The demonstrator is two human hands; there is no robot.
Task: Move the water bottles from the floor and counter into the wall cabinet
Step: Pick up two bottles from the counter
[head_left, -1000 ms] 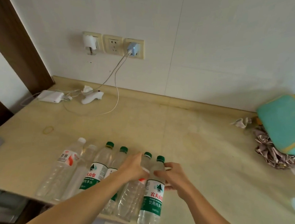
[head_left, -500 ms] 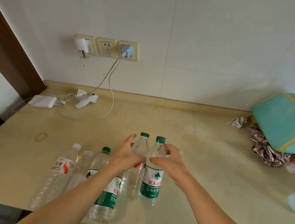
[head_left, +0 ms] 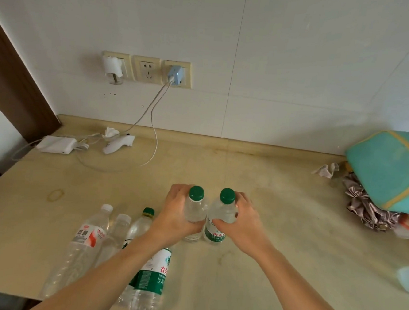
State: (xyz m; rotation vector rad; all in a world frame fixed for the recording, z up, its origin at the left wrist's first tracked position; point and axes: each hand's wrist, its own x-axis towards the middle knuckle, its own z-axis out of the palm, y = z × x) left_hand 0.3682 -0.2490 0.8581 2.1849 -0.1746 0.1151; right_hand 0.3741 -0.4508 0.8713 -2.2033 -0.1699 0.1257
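Both green-capped bottles have risen off the surface since the earlier frames, one in each hand.

Left hand [head_left: 178, 216] wraps the left bottle [head_left: 195, 209] at the shoulder, fingers curled round behind it and thumb across the front; right hand [head_left: 241, 222] holds the right bottle [head_left: 220, 219] the same way, thumb over the top of its green label. The two bottles hang upright, near touching, above the pale surface [head_left: 278, 234]. Four more bottles remain near the front edge: a red-labelled bottle [head_left: 82, 245], a clear bottle [head_left: 116, 233] and a green-labelled bottle [head_left: 150, 280] are identifiable, the fourth largely hidden by the forearm. The wall cabinet is out of view. Risks, as judged: a high, one-handed hold on smooth, flexible plastic may slip during the lift overhead; the two bottles may knock together; the left forearm passes directly over the standing bottles and could topple one off the edge.
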